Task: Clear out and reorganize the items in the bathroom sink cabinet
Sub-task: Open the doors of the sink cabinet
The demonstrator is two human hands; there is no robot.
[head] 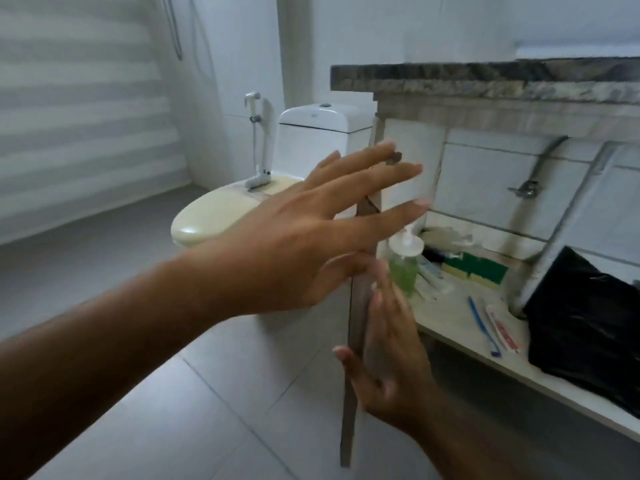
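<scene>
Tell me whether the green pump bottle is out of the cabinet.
No, the green pump bottle stands on the cabinet shelf, just behind the edge of the open door.

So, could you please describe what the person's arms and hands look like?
Both the left hand and the right hand are bare: no gloves, rings, watch or bracelet show. No sleeves are visible anywhere up to the frame edge.

The sink cabinet's door (349,427) stands open, seen edge-on, and its pale shelf (450,315) carries a green pump bottle (403,271), green-and-yellow sponges (474,268), a blue toothbrush (483,327), a toothpaste tube (502,329) and a black bag (588,327).
</scene>
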